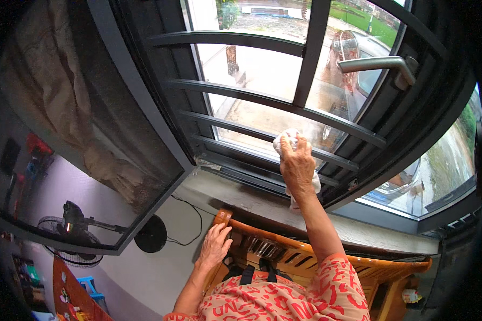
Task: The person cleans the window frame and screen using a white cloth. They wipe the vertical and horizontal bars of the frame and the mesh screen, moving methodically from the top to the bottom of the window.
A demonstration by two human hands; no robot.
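Note:
My right hand (298, 165) is closed on a white cloth (287, 140) and presses it against a dark bar (334, 159) of the window grille. Part of the cloth hangs below the hand toward the sill. Lower down, my left hand (216, 247) rests on the end of a wooden bench's backrest (224, 216), its fingers laid over the top. Above my right hand, several curved bars cross the window, and an upright bar (311, 53) joins them. A grey window handle (383, 65) sits at the upper right.
An opened mesh-screen panel (185, 163) swings out at the left, with a curtain (110, 166) behind it. A black standing fan (72, 222) and its cable lie beyond. The pale sill (375, 235) runs under the window. A car (353, 69) stands outside.

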